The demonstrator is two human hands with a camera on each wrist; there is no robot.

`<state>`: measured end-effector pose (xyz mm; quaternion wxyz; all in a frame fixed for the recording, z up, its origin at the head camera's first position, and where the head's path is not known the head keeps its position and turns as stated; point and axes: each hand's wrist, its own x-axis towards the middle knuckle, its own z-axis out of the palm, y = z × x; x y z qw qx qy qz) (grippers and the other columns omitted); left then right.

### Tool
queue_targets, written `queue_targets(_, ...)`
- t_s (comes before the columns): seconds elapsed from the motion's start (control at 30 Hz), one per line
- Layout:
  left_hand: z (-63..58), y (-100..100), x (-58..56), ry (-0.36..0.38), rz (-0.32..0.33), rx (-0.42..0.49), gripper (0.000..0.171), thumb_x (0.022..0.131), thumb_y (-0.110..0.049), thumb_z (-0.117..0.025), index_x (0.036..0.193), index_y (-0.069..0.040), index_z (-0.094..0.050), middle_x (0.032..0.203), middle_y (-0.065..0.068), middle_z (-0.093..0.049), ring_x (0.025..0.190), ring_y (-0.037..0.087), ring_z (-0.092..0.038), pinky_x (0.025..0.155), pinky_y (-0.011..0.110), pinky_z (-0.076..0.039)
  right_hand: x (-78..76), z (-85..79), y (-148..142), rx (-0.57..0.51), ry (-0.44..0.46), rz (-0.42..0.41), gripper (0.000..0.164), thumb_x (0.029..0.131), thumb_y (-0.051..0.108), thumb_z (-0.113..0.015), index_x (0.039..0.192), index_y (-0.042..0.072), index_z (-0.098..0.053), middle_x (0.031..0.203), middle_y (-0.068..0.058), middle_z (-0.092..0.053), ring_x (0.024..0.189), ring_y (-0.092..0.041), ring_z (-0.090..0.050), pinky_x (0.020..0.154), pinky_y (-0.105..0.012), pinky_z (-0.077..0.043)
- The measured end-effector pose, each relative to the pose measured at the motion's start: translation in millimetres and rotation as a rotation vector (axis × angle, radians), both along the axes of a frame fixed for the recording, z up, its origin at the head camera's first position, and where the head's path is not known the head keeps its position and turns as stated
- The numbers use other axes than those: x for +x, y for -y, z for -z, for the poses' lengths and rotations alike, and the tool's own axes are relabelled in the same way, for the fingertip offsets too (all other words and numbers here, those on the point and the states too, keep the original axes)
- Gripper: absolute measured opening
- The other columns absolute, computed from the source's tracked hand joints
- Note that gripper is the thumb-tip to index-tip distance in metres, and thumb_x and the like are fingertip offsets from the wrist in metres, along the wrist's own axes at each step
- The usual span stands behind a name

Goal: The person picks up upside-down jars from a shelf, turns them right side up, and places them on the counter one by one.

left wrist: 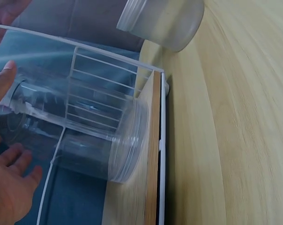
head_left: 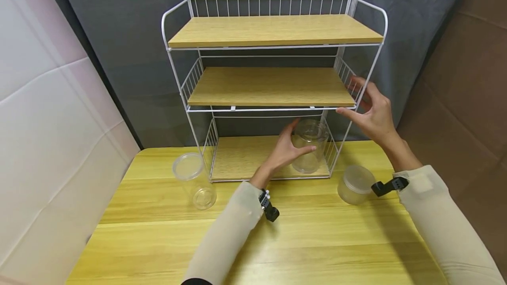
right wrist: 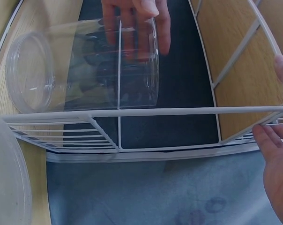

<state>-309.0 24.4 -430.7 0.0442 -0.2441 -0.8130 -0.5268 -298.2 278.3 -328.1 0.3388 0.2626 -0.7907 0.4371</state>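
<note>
A clear jar (head_left: 310, 151) stands upright on the bottom shelf of a white wire shelf rack (head_left: 273, 109), near its right end. My left hand (head_left: 286, 147) is at the jar's upper left side, thumb in front and fingers farther back. In the left wrist view the left hand (left wrist: 12, 183) has its fingers spread around the jar's top (left wrist: 76, 124); whether they touch it is hard to tell. My right hand (head_left: 374, 111) grips the rack's right side at the middle shelf (head_left: 273, 85), thumb at the front corner and fingers behind the side wires.
On the table (head_left: 317, 241), a second clear jar (head_left: 196, 181) stands left of the rack. A short frosted tub with a lid (head_left: 356, 184) is at the right. Grey cloth (head_left: 119, 56) hangs behind the rack. A brown panel (head_left: 467, 100) rises at the right.
</note>
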Motion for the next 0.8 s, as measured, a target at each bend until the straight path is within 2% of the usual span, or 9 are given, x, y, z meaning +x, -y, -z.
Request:
queue_targets(0.3, 2.8, -7.5, -5.4, 0.008, -0.007, -0.032, 0.107, 0.083, -0.03, -0.092, 0.166, -0.006, -0.029, 0.167, 0.018, -0.039, 0.154, 0.032, -0.038, 0.127, 0.043, -0.034, 1.6, -0.5, 0.9, -0.01, 0.01, -0.004, 0.086, 0.072, -0.014, -0.091, 0.149, 0.001, -0.056, 0.136, -0.023, -0.067, 0.121, -0.003, -0.064, 0.102, -0.014, -0.051)
queue_targets(0.6, 4.8, -10.3, -6.0, -0.029, -0.025, -0.065, 0.105, 0.082, -0.029, -0.093, 0.164, -0.004, -0.033, 0.164, 0.019, -0.042, 0.152, 0.035, -0.04, 0.126, 0.044, -0.034, 1.2, -0.3, 0.6, -0.014, 0.009, -0.003, 0.091, 0.068, -0.016, -0.092, 0.15, 0.002, -0.056, 0.135, -0.023, -0.067, 0.123, -0.008, -0.065, 0.102, -0.016, -0.052)
queue_targets(0.8, 4.5, -10.8, -5.7, -0.034, -0.025, -0.078, 0.105, 0.082, -0.028, -0.094, 0.164, -0.003, -0.034, 0.164, 0.019, -0.043, 0.152, 0.034, -0.04, 0.126, 0.043, -0.034, 4.2, -0.8, 1.8, -0.003, 0.028, 0.008, 0.087, 0.074, -0.013, -0.09, 0.151, 0.003, -0.054, 0.14, -0.02, -0.065, 0.125, -0.009, -0.064, 0.105, -0.017, -0.05)
